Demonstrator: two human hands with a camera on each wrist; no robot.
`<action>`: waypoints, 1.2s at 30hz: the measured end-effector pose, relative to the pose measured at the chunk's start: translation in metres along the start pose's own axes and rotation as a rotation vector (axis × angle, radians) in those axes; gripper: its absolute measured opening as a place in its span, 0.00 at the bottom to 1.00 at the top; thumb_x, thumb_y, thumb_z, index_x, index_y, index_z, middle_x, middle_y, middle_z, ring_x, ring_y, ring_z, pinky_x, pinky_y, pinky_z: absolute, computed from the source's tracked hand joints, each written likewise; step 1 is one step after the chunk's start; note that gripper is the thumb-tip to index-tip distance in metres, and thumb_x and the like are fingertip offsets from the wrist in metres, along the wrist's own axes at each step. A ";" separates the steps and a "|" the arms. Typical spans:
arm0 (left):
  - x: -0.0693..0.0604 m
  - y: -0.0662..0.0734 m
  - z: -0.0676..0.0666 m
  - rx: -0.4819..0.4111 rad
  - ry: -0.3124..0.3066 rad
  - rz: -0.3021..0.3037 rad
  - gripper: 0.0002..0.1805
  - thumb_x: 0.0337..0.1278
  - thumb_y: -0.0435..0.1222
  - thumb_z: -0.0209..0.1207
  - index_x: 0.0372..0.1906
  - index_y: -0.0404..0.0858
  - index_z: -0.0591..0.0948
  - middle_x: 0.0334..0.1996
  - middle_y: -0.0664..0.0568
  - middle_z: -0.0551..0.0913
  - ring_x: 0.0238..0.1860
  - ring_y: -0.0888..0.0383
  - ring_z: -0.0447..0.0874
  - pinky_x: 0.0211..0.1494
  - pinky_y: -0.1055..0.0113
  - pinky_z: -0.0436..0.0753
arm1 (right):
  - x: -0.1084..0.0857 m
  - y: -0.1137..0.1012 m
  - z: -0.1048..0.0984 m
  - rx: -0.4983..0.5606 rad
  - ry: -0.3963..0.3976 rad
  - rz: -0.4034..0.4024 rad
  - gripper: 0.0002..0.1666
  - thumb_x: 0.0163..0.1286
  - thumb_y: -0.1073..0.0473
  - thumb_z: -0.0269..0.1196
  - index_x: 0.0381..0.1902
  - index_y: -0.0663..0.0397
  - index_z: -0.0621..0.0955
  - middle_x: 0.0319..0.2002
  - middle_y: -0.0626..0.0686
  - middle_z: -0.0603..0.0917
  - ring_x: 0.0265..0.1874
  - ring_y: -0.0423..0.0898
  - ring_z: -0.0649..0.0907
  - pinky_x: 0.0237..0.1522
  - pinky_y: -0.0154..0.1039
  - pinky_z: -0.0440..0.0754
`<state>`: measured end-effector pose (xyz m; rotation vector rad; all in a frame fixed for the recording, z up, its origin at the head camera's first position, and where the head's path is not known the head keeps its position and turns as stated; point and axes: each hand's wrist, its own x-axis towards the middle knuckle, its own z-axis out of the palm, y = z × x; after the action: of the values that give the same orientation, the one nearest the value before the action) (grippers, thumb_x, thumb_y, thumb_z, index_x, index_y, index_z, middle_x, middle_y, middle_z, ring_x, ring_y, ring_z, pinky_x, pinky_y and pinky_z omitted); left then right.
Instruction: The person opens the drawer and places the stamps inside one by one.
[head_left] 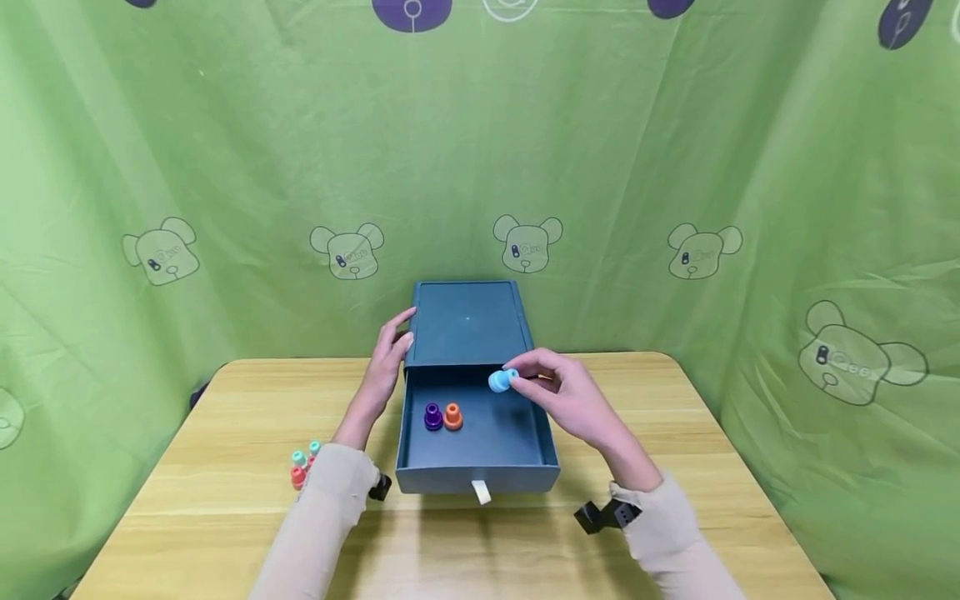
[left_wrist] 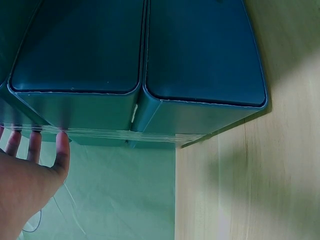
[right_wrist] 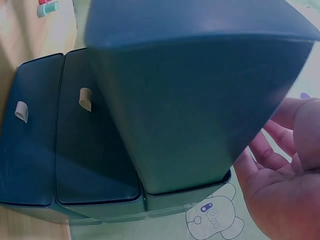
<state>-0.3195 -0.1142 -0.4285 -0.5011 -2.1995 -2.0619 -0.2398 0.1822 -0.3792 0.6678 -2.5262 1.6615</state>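
Note:
My right hand [head_left: 566, 396] pinches a light blue peg [head_left: 501, 380] between thumb and fingertips, above the right rear of a pulled-out drawer [head_left: 487, 479]. Inside that drawer a purple peg [head_left: 432, 417] and an orange peg [head_left: 452, 417] stand upright side by side. The drawer belongs to a dark blue drawer cabinet [head_left: 468, 321]. My left hand [head_left: 384, 367] rests against the cabinet's left side with its fingers extended, also seen in the left wrist view. In the right wrist view the peg is hidden behind the open drawer.
Several small red and teal pegs [head_left: 298, 475] stand on the wooden table [head_left: 202, 500] beside my left sleeve. Two lower drawers with pull tabs [right_wrist: 85, 98] are closed. A white tab [head_left: 481, 492] hangs on the open drawer's front. Green cloth [head_left: 465, 167] surrounds the table.

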 end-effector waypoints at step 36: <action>0.014 -0.036 -0.003 0.016 0.047 0.030 0.29 0.79 0.46 0.46 0.79 0.50 0.65 0.77 0.43 0.59 0.73 0.43 0.64 0.74 0.43 0.65 | 0.009 -0.013 0.025 -0.352 -0.144 -0.070 0.09 0.71 0.60 0.69 0.48 0.52 0.87 0.45 0.48 0.88 0.42 0.40 0.87 0.49 0.37 0.86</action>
<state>-0.3438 -0.1158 -0.4583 -0.4767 -2.1671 -2.0183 -0.2379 0.1531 -0.3764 0.8511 -2.7556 1.1397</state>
